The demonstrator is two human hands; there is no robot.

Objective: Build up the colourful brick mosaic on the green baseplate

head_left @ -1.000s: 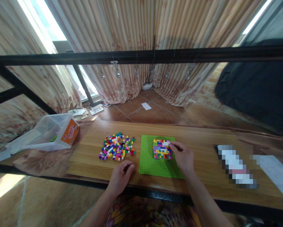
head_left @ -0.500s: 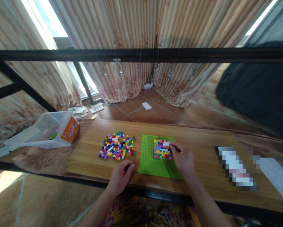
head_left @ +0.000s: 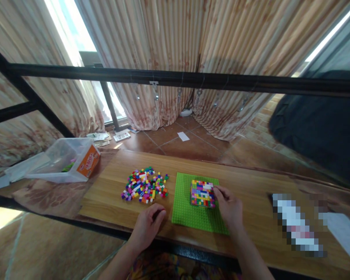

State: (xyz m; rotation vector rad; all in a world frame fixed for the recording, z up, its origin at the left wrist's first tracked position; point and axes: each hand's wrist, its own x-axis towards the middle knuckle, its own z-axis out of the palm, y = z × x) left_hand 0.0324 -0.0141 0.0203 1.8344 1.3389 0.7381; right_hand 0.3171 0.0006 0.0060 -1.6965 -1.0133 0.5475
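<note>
A multicoloured block of small bricks point(head_left: 203, 193) is being built up on the green baseplate point(head_left: 189, 212), which lies flat on the wooden board point(head_left: 110, 194) near its front edge. The right hand point(head_left: 230, 206) is laid against the block's right side, its fingertips point(head_left: 218, 189) touching the upper right corner; whether a brick is pinched there cannot be told, since the fingers are curled over the spot. The left hand point(head_left: 148, 224) is rested on the board just in front of the loose brick pile point(head_left: 145, 186), loosely curled (nothing can be seen in it, though the inside of the palm is hidden). The step in hand is judged to be the pressing or seating of a brick at the block's right edge. The next move is judged to call for steady downward pressure on that corner, the baseplate being kept from sliding, and then for another brick to be picked from the pile by one of the hands. A clear plastic tub point(head_left: 60, 159) with an orange label is seen well apart at the left. Compared with the earlier frames, little is changed in the hands: the right one is kept at the same corner, the left in the same place; only the view is tilted, so that the board sits lower in the picture.
</note>
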